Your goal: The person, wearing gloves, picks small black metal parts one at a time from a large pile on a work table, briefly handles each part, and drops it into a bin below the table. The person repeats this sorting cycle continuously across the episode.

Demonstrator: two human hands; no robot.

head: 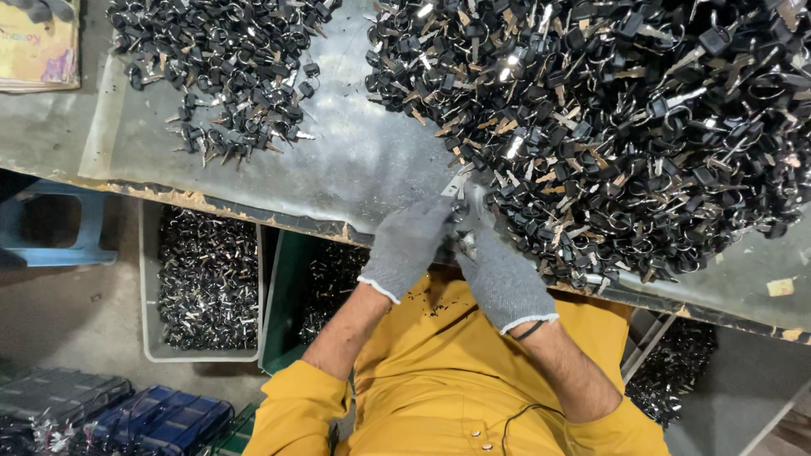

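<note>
Left hand: gloved in grey knit (408, 245), at the near table edge, fingers curled toward the right hand; whether it pinches anything cannot be told, as the fingertips are hidden where the hands meet.
Right hand: gloved in grey knit (498, 274), touching the left hand, fingers closed around a small key (457, 187) whose metal blade juts out just beyond the fingertips.
Key: held at the meeting point of the two hands, blade pointing away from the wearer, black head hidden in the grip.
Big pile: black-headed keys on rings (625, 118), heaped just beyond and to the right of the grip, its near margin touching the right hand.
Small pile: similar keys (228, 67), well apart from the grip, beyond and to the left.
Table: grey, worn metal sheet (355, 160), bare between the two piles, directly beyond the grip.
Grey bin: filled with metal parts (207, 279), below table level, left of the left hand.
Green bin: also holding metal parts (283, 295), just left of the left forearm.
Sleeves: yellow (439, 380), pushed up both forearms, nearer than the grip.
</note>
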